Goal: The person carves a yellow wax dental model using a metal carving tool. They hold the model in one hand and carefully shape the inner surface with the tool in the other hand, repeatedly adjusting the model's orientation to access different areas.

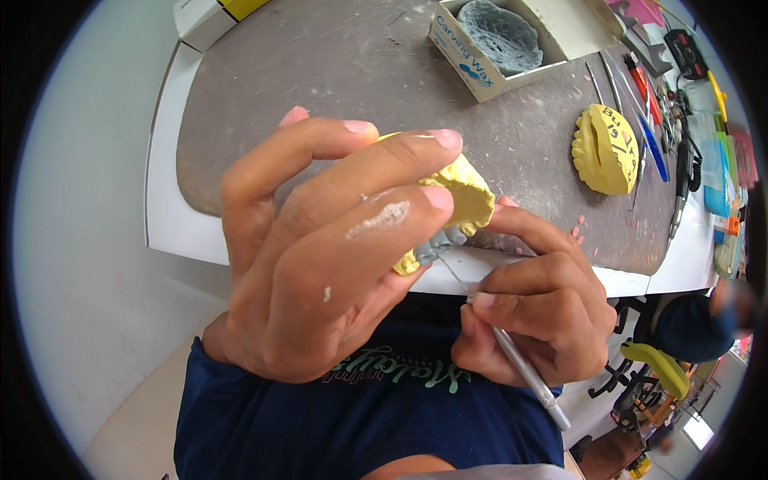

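Note:
My left hand (320, 264) holds a yellow dental cast (474, 192) above the table's near edge, its fingers wrapped over the cast and hiding much of it. Grey wax teeth (440, 243) show on the cast's lower side, between yellow ones. In my right hand (548, 312), a slim silver wax carver (528, 370) is pinched like a pen. Its thin tip reaches up to the grey wax; whether it touches, I cannot tell. One right finger extends to the cast's right end. White residue marks my left fingers.
A second yellow cast (606, 150) lies at the right, near a blue pen (654, 150), a red-handled tool (642, 86) and several metal instruments. An open box (460, 58) with grey wax (500, 36) stands at the back. Pink crumbs (576, 232) dot the brown mat (344, 64).

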A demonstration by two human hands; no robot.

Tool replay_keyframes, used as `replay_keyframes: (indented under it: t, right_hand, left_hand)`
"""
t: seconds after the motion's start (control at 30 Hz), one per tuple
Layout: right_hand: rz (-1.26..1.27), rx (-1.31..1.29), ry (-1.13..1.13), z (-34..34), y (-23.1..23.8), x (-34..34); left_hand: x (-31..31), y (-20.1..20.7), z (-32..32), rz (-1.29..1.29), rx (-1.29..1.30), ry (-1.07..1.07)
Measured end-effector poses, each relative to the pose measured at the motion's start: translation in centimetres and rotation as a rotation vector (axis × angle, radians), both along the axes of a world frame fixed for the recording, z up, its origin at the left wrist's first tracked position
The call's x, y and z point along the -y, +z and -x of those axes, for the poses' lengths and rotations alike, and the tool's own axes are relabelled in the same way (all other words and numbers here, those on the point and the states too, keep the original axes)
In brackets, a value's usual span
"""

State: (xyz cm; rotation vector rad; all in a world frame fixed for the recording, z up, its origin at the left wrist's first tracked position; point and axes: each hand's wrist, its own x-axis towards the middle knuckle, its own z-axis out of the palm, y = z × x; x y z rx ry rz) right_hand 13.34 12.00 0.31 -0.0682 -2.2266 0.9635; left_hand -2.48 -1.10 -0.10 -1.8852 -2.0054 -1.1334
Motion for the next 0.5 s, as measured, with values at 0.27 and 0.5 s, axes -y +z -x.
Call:
replay_keyframes:
  t: [0.27,0.5]
  right_hand:
    - [-0.018,-0.018,0.018,-0.05,-0.05,-0.4]
    - [-0.03,-0.045,0.009,0.19,-0.36,-0.24]
  left_hand:
    - [-0.12,0.08,0.03,0.015,-0.004,-0.007]
    - [0.01,0.14,0.3,0.027,0.026,-0.012]
